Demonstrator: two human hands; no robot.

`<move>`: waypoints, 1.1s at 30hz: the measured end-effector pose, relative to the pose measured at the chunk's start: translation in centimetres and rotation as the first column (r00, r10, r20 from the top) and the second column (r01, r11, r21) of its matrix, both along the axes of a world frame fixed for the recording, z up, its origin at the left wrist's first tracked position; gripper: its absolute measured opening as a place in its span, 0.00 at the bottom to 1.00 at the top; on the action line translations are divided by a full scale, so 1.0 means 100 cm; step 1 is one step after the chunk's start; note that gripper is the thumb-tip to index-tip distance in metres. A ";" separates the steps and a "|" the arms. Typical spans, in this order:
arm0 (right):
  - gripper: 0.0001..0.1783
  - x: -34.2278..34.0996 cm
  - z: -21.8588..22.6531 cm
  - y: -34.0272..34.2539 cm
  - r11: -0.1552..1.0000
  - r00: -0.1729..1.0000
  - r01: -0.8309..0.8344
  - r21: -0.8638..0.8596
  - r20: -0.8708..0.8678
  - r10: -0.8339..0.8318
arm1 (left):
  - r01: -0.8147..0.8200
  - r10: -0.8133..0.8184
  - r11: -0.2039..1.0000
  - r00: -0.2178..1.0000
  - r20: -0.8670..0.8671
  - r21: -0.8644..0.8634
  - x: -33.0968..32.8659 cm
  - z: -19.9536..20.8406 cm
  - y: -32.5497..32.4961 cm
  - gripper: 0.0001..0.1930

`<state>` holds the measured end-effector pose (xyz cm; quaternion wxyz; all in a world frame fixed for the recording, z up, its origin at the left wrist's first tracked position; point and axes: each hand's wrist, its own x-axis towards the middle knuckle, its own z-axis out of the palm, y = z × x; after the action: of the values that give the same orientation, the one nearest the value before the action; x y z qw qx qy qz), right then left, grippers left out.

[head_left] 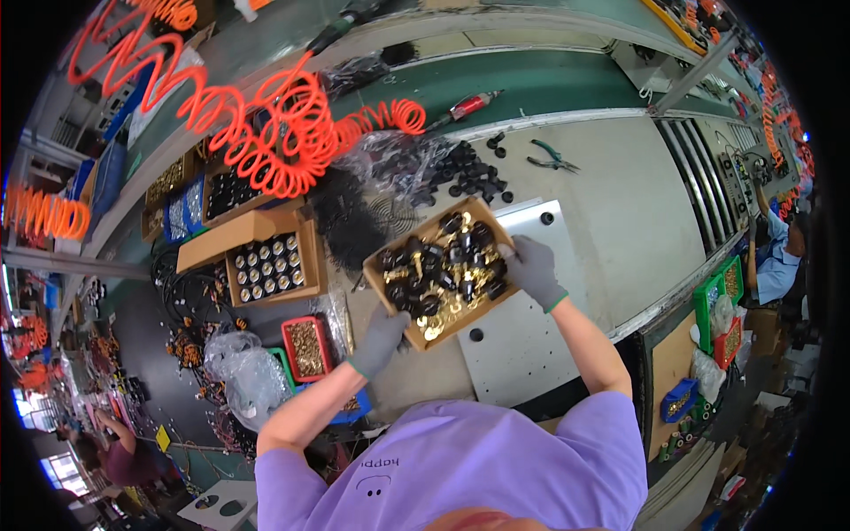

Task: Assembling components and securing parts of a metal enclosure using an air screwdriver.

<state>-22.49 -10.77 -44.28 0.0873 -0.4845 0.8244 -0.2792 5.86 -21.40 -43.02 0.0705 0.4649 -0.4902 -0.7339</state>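
Note:
Between my two grey-gloved hands is an open cardboard box (397, 317), tilted and filled with black and brass-coloured fittings (447, 265). My left hand (382, 342) grips its near left corner, thumb over the rim. At the far right side, my right hand (532, 268) closes round the box's edge. Beneath and to the right lies a pale metal panel (531, 350) with small holes. One black round knob sits near the panel's far corner (547, 218) and another (476, 334) near its left edge. The box hides part of the panel.
Left of me stand a carton of round-topped parts (268, 268), a red bin of small brass pieces (306, 348) and a clear plastic bag (246, 376). Beyond the box lie loose black caps (469, 173) and pliers (553, 157). Orange coiled hoses (288, 133) hang above. Other people work farther off.

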 end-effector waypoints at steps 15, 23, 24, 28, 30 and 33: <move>0.20 -0.389 -0.036 -0.079 0.875 0.899 0.439 0.204 -0.098 -0.427 | 0.236 -0.259 0.918 0.965 -0.031 -0.319 -0.448 -0.096 -0.152 0.15; 0.21 -0.458 -0.089 -0.151 0.878 0.930 0.366 0.309 -0.093 -0.355 | 0.221 -0.216 0.969 0.975 0.055 -0.114 -0.508 -0.139 -0.219 0.08; 0.21 -0.460 -0.096 -0.162 0.887 0.935 0.353 0.297 -0.080 -0.345 | 0.240 -0.240 0.963 0.971 0.019 -0.124 -0.504 -0.143 -0.230 0.08; 0.21 -0.447 -0.122 -0.201 0.913 0.941 0.332 0.239 -0.018 -0.338 | 0.231 -0.299 0.832 0.953 -0.056 -0.503 -0.495 -0.165 -0.280 0.08; 0.22 -0.437 -0.129 -0.218 0.902 0.924 0.360 0.240 0.044 -0.380 | 0.242 -0.283 0.780 0.959 0.020 -0.577 -0.490 -0.177 -0.301 0.11; 0.22 -0.412 -0.139 -0.242 0.899 0.921 0.385 0.209 -0.019 -0.390 | 0.295 -0.198 0.540 0.955 0.222 -0.788 -0.477 -0.185 -0.330 0.14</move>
<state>-63.65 -34.97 -58.13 0.0897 -0.2960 0.9278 -0.2086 -41.82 -54.38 -61.56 0.1454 0.3449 -0.8349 -0.4035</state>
